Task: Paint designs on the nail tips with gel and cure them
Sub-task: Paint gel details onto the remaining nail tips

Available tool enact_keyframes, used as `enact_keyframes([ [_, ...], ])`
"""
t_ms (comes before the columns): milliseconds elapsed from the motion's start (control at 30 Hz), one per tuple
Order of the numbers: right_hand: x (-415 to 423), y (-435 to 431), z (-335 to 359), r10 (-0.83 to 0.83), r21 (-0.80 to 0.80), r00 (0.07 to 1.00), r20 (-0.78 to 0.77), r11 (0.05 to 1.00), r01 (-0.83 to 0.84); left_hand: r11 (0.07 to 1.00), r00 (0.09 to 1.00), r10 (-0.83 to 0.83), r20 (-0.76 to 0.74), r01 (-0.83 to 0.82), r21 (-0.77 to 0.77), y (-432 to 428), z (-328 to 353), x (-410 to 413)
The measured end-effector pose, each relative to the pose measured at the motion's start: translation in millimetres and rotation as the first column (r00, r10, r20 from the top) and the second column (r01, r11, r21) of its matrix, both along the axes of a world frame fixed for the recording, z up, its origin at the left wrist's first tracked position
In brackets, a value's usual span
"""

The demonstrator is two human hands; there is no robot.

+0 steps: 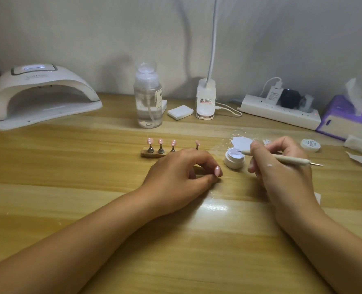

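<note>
Several pink nail tips [161,141] stand on small metal stands on a wooden holder [152,154] at the table's middle. My left hand [182,172] rests on the table in front of the holder and pinches one pink nail tip [217,170] between thumb and fingers. My right hand [281,166] grips a cream dotting pen [290,159], whose tip lies at the open white gel jar [234,159]. The jar's lid [310,144] lies to the right. A white curing lamp [42,96] sits at the back left.
A clear pump bottle [147,96], white pads [180,112], a clip lamp base [205,100], a power strip [281,112] and a purple tissue box [345,117] line the back. Paper scraps [242,142] lie behind the jar. Bare wooden table [91,166] spreads left and near.
</note>
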State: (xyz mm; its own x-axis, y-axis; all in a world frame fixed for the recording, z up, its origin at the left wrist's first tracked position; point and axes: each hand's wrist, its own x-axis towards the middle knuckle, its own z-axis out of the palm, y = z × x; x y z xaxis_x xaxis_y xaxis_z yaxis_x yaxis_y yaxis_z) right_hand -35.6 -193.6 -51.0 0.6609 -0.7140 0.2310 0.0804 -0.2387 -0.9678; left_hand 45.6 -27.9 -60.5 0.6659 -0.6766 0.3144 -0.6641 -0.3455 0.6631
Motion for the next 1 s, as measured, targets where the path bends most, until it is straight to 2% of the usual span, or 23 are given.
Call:
enact_keyframes([
  [267,1.8,-1.0,-3.3,0.011,-0.080,0.997,-0.077,0.997,-0.017,1.000,1.000,0.004,0.012,-0.004,0.003,0.1,-0.1,-0.4],
  [600,1.3,0.9,-1.7,0.016,-0.116,0.995,-0.100,0.993,-0.027,1.000,1.000,0.008,-0.003,-0.008,0.010,0.6,1.0,-1.5],
  [800,-0.7,-0.1,0.7,0.021,-0.001,1.000,0.013,1.000,-0.021,1.000,1.000,-0.001,-0.025,0.000,-0.012,0.4,1.9,-1.9],
  [900,-5.7,6.5,5.9,0.070,-0.047,0.995,0.068,0.997,-0.067,1.000,1.000,0.002,-0.015,-0.002,-0.017,0.1,2.6,-2.0],
  [1000,-13.1,18.0,10.7,0.207,-0.119,0.970,0.126,0.974,-0.192,1.000,1.000,-0.012,-0.011,0.012,-0.021,0.2,4.0,-2.5],
])
